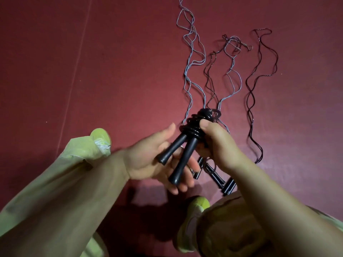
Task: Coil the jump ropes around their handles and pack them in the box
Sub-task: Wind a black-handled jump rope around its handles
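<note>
A pair of black jump-rope handles (182, 154) hangs over the red floor, black rope coiled round their upper ends (198, 123). My right hand (215, 143) grips that coiled part from the right, thumb on top. My left hand (157, 158) lies open, palm up, beneath the handles' lower ends, its fingers straight. Several uncoiled ropes, grey (191, 58) and black (252, 89), lie in wavy lines on the floor beyond my hands. More black handles (217, 178) lie on the floor under my right wrist, partly hidden. No box is in view.
The red floor mat (92, 71) has a seam running down its left side. My yellow-green shoes (102, 138) (196, 206) and light trouser legs fill the bottom of the view.
</note>
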Demonstrator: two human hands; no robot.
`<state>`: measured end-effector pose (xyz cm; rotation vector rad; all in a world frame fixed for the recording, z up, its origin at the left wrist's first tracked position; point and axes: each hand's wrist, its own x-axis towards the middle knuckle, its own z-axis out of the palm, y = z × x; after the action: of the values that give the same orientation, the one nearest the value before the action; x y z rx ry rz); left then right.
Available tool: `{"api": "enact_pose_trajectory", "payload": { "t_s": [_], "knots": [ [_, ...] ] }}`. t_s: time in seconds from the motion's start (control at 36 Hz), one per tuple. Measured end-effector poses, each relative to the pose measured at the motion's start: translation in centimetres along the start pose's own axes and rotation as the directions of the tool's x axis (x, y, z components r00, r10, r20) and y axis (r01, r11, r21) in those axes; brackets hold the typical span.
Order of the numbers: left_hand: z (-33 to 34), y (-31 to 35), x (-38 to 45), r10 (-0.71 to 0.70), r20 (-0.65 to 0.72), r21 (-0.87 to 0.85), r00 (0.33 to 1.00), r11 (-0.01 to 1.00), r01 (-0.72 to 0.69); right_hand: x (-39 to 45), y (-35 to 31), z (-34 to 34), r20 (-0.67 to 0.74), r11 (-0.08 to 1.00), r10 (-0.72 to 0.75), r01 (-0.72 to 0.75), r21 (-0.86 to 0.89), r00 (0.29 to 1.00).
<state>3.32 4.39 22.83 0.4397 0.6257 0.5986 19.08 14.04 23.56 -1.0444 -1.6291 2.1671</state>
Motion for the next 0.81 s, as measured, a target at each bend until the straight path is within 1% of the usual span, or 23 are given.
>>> {"api": "enact_pose_trajectory", "payload": {
  "t_s": [0.03,0.06,0.11,0.17,0.22,0.28,0.33,0.39,0.44,0.5,0.58,0.64,0.69,0.81],
  "knots": [
    [0.0,-0.3,0.1,0.030,0.103,-0.085,0.994,0.996,-0.022,0.0,-0.1,-0.1,0.014,1.000,0.013,-0.013,0.018,1.000],
    [0.1,-0.5,0.3,0.063,0.161,-0.148,0.985,0.988,-0.039,0.0,-0.1,-0.1,0.022,0.999,0.018,-0.019,0.042,1.000],
    [0.7,-0.7,0.6,0.105,0.191,-0.233,0.976,0.971,-0.059,0.1,-0.2,-0.2,0.039,0.993,0.026,-0.030,0.110,0.999],
    [0.9,-0.5,0.8,0.099,0.119,-0.246,0.988,0.967,-0.067,0.1,-0.4,-0.2,0.044,0.988,0.028,-0.034,0.148,0.999],
    [0.8,-0.2,0.8,0.085,0.020,-0.196,0.996,0.977,-0.079,0.2,-0.5,-0.3,0.073,0.986,0.048,-0.059,0.155,0.996],
    [0.7,0.0,0.8,0.069,-0.091,-0.102,0.994,0.992,-0.078,0.2,-0.7,-0.5,0.097,0.988,0.070,-0.082,0.132,0.993],
    [0.8,0.1,0.8,0.066,-0.232,0.048,0.970,0.997,-0.056,0.2,-0.7,-0.8,0.128,0.997,0.054,-0.062,0.052,0.990],
    [1.0,0.2,0.9,0.118,-0.378,0.216,0.918,0.976,-0.037,0.1,-0.7,-1.1,0.135,0.998,0.050,-0.045,-0.041,0.990],
    [0.9,0.1,1.1,0.210,-0.475,0.365,0.855,0.931,-0.026,0.1,-0.5,-1.2,0.108,0.995,0.064,-0.056,-0.082,0.992],
    [0.6,-0.1,1.4,0.276,-0.521,0.443,0.808,0.896,-0.020,0.2,-0.4,-1.0,0.057,0.991,0.100,-0.094,-0.099,0.993],
    [0.2,-0.7,2.2,0.314,-0.595,0.486,0.740,0.874,0.020,0.4,-0.2,-0.5,-0.065,0.977,0.147,-0.156,-0.148,0.987],
    [0.0,-1.1,2.6,0.350,-0.645,0.545,0.679,0.834,0.087,0.4,-0.2,-0.3,-0.127,0.957,0.158,-0.184,-0.224,0.979],
    [-0.2,-1.4,2.8,0.395,-0.676,0.612,0.622,0.771,0.175,0.4,-0.1,-0.1,-0.169,0.923,0.170,-0.217,-0.318,0.971],
    [0.3,-1.1,2.7,0.443,-0.703,0.685,0.556,0.631,0.364,0.4,0.3,-0.2,-0.259,0.794,0.203,-0.314,-0.521,0.944]
  ]
}}
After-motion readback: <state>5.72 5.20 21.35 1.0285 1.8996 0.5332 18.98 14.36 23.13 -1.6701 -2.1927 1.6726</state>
